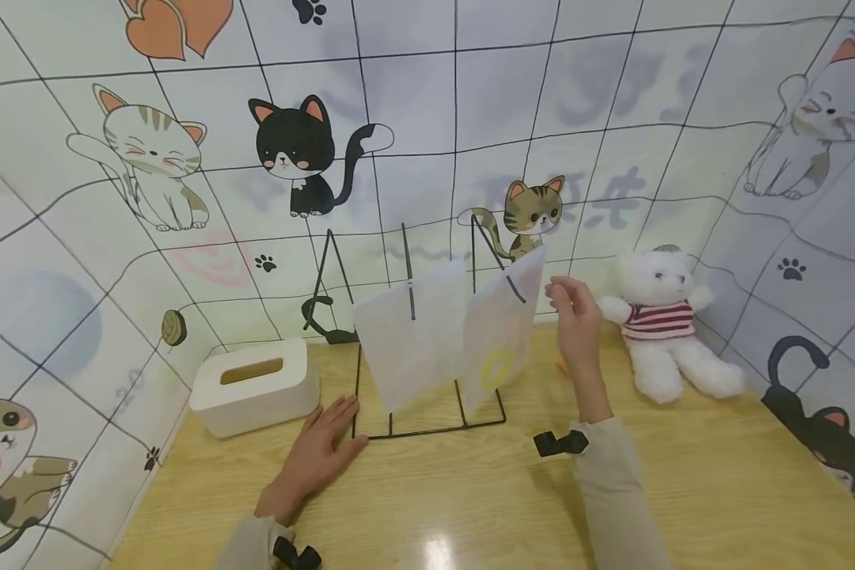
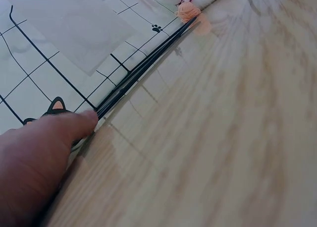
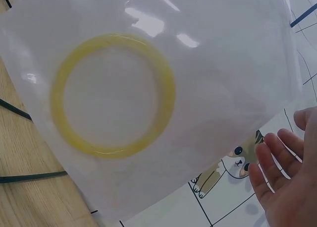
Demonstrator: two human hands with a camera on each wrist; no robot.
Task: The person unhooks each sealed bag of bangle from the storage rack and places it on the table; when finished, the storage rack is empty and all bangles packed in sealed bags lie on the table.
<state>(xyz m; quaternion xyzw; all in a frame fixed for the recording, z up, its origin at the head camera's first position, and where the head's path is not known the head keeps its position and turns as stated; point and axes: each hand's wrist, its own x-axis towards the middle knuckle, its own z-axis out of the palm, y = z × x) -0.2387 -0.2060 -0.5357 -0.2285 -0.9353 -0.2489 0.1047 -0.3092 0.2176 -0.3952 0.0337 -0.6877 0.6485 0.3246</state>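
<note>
A black wire rack [image 1: 431,431] stands on the table with two whitish translucent bags on its prongs. The left bag [image 1: 416,340] looks plain; through the right bag [image 1: 502,317] a yellow ring [image 3: 168,90] shows, large in the right wrist view. My left hand [image 1: 321,435] rests on the table at the rack's left front corner, its thumb [image 2: 81,124] touching the base wire. Just right of the ringed bag, my right hand [image 1: 577,313] is raised with loosely bent fingers and holds nothing. In the right wrist view a small gap separates this hand from the bag.
A white tissue box [image 1: 256,396] stands left of the rack. To the right sits a white teddy bear [image 1: 659,317] in a striped shirt, and a small orange thing [image 2: 188,12] lies near it. A cat-patterned wall covering [image 1: 413,103] rises behind the table.
</note>
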